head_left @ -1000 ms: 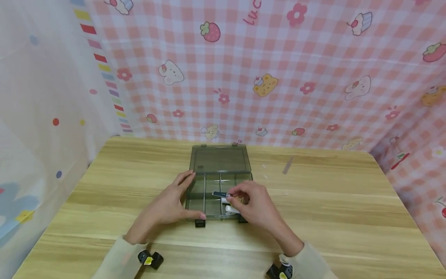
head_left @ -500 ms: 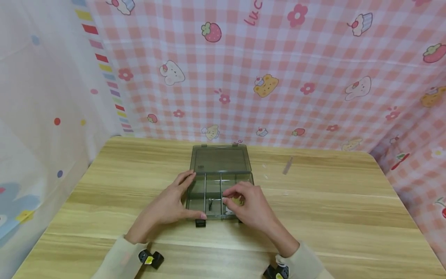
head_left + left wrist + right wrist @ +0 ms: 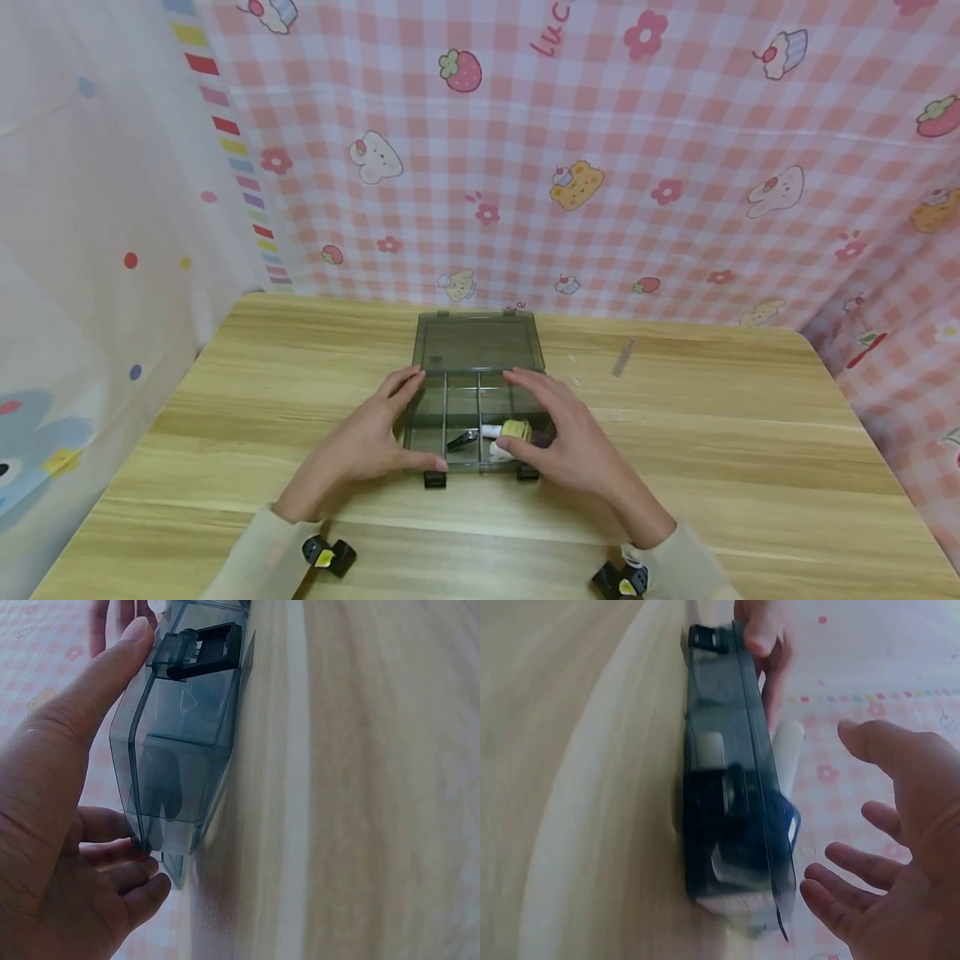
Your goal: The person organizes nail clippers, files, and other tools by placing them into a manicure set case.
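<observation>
A smoky clear plastic storage box point(image 3: 426, 400) with dividers stands on the table, its lid point(image 3: 480, 342) tipped back. My left hand point(image 3: 367, 433) grips the box's left side, thumb at the front rim and fingers at the back corner. Spread over the right end is my right hand point(image 3: 566, 425), holding nothing; the right wrist view shows its fingers apart from the box. A slim dark item like a nail clipper point(image 3: 462, 440) lies in the second compartment from the left. To its right are a yellow item point(image 3: 516, 430) and white pieces point(image 3: 498, 452), partly hidden by the right hand.
Two black latches point(image 3: 435, 480) hang at the box's front edge. A thin translucent strip point(image 3: 622, 357) lies on the wooden table point(image 3: 712, 433) to the right, near small clear bits. Patterned cloth point(image 3: 480, 150) hangs behind the table.
My right hand has let go of the slim dark item, which now lies in the second compartment. The hand has drawn right and spread its fingers. My left hand stays on the box.
</observation>
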Demonstrator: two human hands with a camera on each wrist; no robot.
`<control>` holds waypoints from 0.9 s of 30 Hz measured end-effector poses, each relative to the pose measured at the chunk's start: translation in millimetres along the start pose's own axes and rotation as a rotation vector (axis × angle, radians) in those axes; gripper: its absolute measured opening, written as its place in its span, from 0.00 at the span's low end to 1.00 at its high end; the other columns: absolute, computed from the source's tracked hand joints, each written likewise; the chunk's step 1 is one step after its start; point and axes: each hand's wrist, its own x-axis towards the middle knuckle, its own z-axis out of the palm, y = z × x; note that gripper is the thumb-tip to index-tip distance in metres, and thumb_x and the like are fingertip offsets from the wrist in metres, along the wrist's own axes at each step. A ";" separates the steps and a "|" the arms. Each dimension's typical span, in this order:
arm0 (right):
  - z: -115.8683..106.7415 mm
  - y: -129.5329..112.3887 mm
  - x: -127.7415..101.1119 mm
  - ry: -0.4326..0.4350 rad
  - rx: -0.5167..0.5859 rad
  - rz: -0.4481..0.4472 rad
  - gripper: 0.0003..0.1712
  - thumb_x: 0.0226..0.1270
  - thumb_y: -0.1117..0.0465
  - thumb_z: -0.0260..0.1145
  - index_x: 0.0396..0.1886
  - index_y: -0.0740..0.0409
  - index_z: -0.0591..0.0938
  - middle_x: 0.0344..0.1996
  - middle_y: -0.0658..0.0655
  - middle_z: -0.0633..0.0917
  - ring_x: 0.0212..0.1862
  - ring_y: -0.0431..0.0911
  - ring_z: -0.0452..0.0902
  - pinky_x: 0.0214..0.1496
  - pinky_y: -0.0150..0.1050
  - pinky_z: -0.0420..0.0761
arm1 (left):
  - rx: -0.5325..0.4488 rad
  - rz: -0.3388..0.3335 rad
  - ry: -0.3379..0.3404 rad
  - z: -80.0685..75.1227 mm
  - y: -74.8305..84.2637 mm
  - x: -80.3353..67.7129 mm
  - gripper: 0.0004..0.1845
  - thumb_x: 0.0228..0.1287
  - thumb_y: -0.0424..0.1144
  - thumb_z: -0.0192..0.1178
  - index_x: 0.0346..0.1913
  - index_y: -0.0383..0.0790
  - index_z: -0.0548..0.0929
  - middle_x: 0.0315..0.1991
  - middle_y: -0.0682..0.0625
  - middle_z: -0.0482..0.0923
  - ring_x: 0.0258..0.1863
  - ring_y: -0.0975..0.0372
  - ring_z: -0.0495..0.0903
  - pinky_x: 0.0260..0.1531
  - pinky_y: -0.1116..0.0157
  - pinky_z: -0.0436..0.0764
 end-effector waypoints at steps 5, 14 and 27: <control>-12.0 7.9 -3.0 0.008 -0.027 0.015 0.51 0.60 0.42 0.77 0.80 0.33 0.62 0.81 0.50 0.62 0.80 0.57 0.58 0.74 0.70 0.64 | 0.006 0.000 -0.005 0.4 -0.6 0.6 0.71 0.42 0.72 0.76 0.83 0.43 0.50 0.84 0.49 0.45 0.80 0.45 0.58 0.70 0.42 0.71; -31.1 26.9 -7.7 0.021 -0.048 0.093 0.54 0.59 0.38 0.77 0.81 0.32 0.59 0.82 0.52 0.59 0.81 0.59 0.53 0.74 0.74 0.60 | 0.006 -0.006 -0.010 1.3 -1.3 0.6 0.71 0.42 0.72 0.76 0.84 0.44 0.49 0.85 0.49 0.44 0.80 0.44 0.57 0.71 0.41 0.70; -50.8 59.0 -16.8 0.055 -0.122 0.148 0.56 0.58 0.42 0.79 0.81 0.40 0.60 0.80 0.59 0.63 0.78 0.64 0.58 0.73 0.72 0.62 | 0.007 -0.004 -0.004 2.3 -2.2 0.6 0.71 0.42 0.73 0.75 0.84 0.44 0.50 0.84 0.49 0.44 0.80 0.45 0.57 0.71 0.42 0.70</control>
